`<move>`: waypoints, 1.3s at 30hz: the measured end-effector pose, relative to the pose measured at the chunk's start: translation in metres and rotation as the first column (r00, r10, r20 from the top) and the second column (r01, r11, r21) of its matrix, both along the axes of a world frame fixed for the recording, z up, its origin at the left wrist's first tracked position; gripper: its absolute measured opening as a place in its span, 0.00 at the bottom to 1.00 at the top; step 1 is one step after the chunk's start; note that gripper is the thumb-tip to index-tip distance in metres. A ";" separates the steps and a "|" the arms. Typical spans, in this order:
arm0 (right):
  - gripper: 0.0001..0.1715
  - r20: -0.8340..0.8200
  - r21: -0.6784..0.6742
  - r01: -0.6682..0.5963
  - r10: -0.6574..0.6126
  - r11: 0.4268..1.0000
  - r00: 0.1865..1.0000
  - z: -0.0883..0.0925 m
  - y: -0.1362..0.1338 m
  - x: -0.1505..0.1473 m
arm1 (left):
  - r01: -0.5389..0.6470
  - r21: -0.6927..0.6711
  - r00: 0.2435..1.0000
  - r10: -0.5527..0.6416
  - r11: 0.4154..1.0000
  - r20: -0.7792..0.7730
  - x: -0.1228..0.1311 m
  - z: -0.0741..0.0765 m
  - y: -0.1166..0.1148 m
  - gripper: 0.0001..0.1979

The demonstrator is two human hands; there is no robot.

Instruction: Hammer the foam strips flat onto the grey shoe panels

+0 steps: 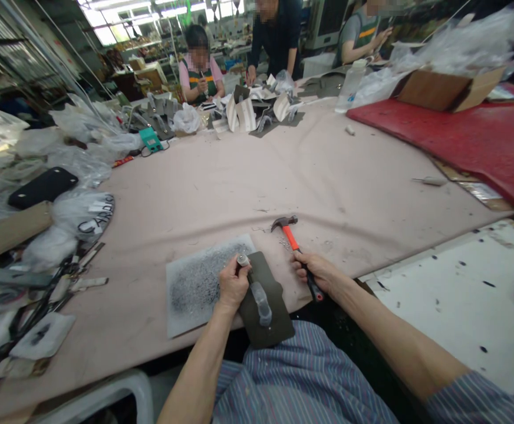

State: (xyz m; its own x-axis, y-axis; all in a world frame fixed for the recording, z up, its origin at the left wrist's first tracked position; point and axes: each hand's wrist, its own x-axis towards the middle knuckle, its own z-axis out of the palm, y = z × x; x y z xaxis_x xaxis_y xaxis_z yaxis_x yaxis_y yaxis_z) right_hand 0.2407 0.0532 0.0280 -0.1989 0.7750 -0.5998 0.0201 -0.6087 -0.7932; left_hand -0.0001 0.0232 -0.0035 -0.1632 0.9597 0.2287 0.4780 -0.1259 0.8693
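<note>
My left hand (234, 284) is closed around a short punch (242, 259), whose pale round top points up. Beneath it are a worn grey board (186, 282), speckled with dark marks, and a dark olive flat panel (261, 330). A clear plastic-wrapped handle (262, 303) is attached to the panel, which reaches over the table edge to my lap. To the right, my right hand (314, 272) grips the black handle of a claw hammer (289, 233) with an orange shaft. The hammer head is apart from the punch, just above the tabletop or touching it; I cannot tell which.
Plastic-wrapped goods and hand tools (69, 280) crowd the left side of the pinkish table covering (204, 182). Cut panels (243, 112) pile up at the far edge, near several people. A red sheet (451, 135) carries an open cardboard box (447, 88). A white perforated board (455, 282) lies right.
</note>
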 end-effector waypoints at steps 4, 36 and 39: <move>0.15 -0.004 0.113 0.063 -0.063 0.992 0.998 0.027 -0.019 -0.007 | 0.053 0.025 0.996 -0.051 0.998 -0.077 0.000 -0.002 -0.003 0.09; 0.15 0.801 0.458 -0.695 0.082 0.554 0.593 0.085 -0.055 0.008 | 0.062 -0.010 0.997 -0.062 0.998 -0.053 -0.002 -0.001 -0.001 0.06; 0.18 0.721 0.614 -0.586 -0.076 0.529 0.689 0.094 -0.058 0.002 | 0.076 0.000 0.996 -0.076 0.997 -0.040 -0.002 0.000 -0.001 0.08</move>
State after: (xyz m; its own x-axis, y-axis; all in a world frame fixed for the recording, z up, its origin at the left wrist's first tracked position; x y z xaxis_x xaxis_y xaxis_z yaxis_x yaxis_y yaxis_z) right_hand 0.2430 -0.0050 0.1216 -0.3342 0.9319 0.1409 0.7095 0.3472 -0.6132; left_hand -0.0021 0.0221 -0.0033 -0.0800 0.9686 0.2352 0.5015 -0.1648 0.8493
